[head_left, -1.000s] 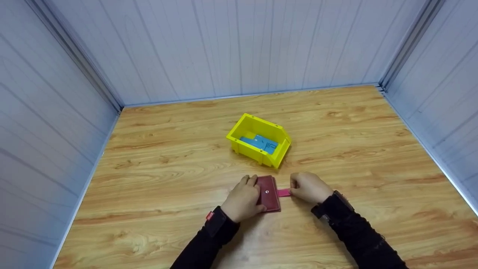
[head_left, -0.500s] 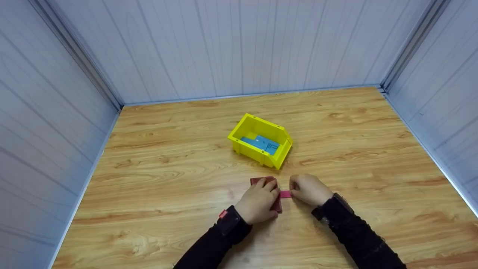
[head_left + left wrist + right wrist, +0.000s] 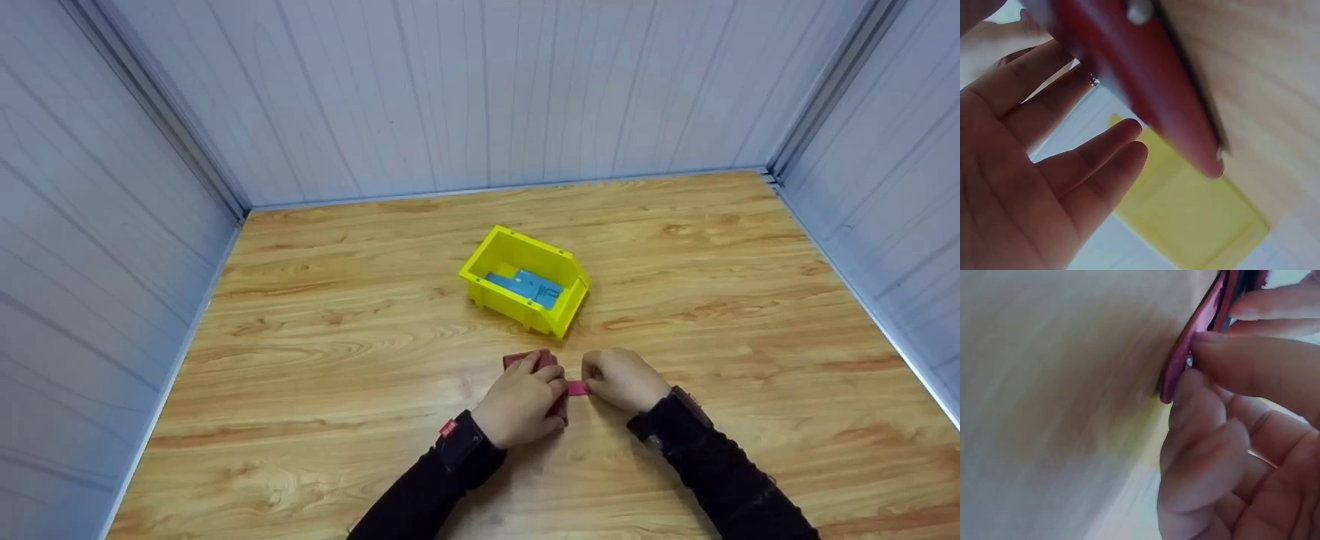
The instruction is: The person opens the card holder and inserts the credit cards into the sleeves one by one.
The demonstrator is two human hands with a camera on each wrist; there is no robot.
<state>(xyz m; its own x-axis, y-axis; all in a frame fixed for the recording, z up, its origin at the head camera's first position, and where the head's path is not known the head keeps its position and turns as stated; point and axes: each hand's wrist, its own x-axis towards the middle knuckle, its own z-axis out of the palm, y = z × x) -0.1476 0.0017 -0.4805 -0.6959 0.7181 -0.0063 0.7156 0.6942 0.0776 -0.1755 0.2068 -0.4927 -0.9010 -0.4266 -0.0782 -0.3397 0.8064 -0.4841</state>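
A dark red wallet (image 3: 1151, 84) with a metal snap stud lies on the table, largely covered by my left hand (image 3: 519, 405) in the head view. The left fingers lie across its top; the left wrist view shows them mostly extended, some touching it. From the wallet's right side sticks out a pink strap (image 3: 576, 388). My right hand (image 3: 624, 380) is at the strap's outer end, its fingers curled. In the right wrist view the thumb and a bent finger pinch the strap (image 3: 1176, 368) near its tip, where a small metal snap shows.
Behind the wallet stands a yellow open-front bin (image 3: 499, 301) holding flat blue card-like pieces (image 3: 538, 289). The wood-patterned table (image 3: 337, 337) is bounded by pale panel walls (image 3: 480, 90) at the back and both sides.
My left hand has shifted right, from the wallet's left edge to over its top, covering the stud in the head view. The right hand has stayed at the strap.
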